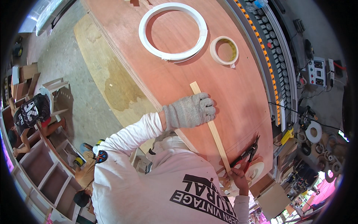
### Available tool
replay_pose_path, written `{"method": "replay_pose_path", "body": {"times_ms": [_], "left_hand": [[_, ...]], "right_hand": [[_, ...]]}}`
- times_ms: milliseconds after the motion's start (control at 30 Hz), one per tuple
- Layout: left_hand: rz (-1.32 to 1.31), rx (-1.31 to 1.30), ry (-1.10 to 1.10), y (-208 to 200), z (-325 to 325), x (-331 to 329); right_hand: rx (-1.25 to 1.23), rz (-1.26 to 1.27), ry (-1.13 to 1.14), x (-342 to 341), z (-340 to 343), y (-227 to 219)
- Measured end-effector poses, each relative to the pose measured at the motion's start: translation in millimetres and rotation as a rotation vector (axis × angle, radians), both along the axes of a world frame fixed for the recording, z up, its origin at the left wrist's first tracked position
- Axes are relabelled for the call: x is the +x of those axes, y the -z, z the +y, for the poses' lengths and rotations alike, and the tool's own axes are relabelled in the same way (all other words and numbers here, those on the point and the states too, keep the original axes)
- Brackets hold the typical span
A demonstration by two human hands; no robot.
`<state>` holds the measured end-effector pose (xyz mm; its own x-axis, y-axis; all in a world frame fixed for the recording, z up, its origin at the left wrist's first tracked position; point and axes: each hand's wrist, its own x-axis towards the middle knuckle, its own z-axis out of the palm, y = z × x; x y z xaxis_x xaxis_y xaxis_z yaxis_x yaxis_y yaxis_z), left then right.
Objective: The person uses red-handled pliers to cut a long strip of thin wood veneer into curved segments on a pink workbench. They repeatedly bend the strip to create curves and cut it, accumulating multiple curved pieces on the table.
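Note:
My left hand (pixel 192 111), in a grey knit glove, is closed over a narrow pale wooden strip (pixel 218 139), its fingers curled round the middle. The strip lies slantwise over a reddish plywood panel (pixel 238 97). At its near end, my bare right hand (pixel 238 178) pinches the strip between thumb and fingers. Beside that hand rest pliers (pixel 252 150) with red and black handles, jaws pointing away. A pale roll (pixel 256 170) sits next to them, partly hidden. Farther off on the panel lie a large white coiled band (pixel 144 37) and a smaller cream tape roll (pixel 214 52).
Along the right runs a machine track with rollers (pixel 274 43) and an orange-marked chain (pixel 261 44). A control box (pixel 317 72) and cables stand beyond it. At left, a person (pixel 33 112) bends over a wooden cabinet (pixel 41 168); another person (pixel 85 175) is lower down.

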<state>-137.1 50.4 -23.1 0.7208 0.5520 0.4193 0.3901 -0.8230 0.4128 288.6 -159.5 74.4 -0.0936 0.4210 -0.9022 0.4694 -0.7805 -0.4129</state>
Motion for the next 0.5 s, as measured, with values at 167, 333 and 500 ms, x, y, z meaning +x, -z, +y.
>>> {"method": "replay_pose_path", "body": {"times_ms": [167, 333, 500], "left_hand": [[-0.026, -0.044, 0.002, -2.7, 0.5, 0.7], [-0.076, -0.054, -0.021, -1.7, -0.3, 3.2], [-0.073, -0.064, -0.012, 2.0, -0.3, 3.8]], "right_hand": [[0.016, -0.019, -0.008, 1.8, -2.0, 1.6], [0.04, -0.086, 0.005, -0.8, -6.2, 2.7], [0.098, -0.074, -0.028, -4.8, -5.4, 0.3]]}}
